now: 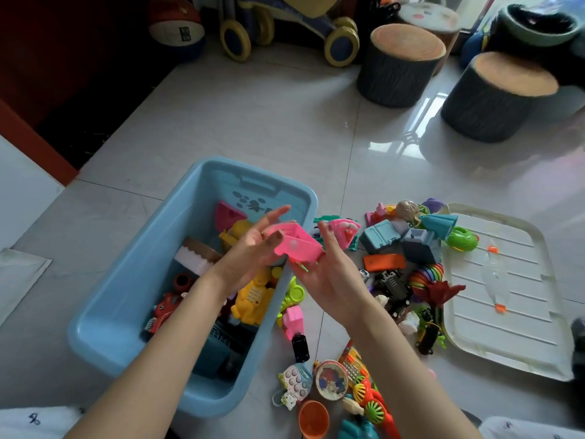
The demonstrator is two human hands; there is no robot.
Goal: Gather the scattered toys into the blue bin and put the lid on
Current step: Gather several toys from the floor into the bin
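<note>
- Floor (253, 122): pale tile, carries everything I see.
- Blue bin (133, 280): open, partly filled with toys, left of the loose toy heap (399, 280).
- Lid (512, 312): white, flat on the floor, right of the heap.
- My hands: left hand (253, 245) and right hand (329, 274) close together, both holding a pink toy tray (297, 245) above the bin's right rim.

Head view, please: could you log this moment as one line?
hands: left hand and right hand holding pink toy | position: above blue bin edge | lid: on floor, off
</note>
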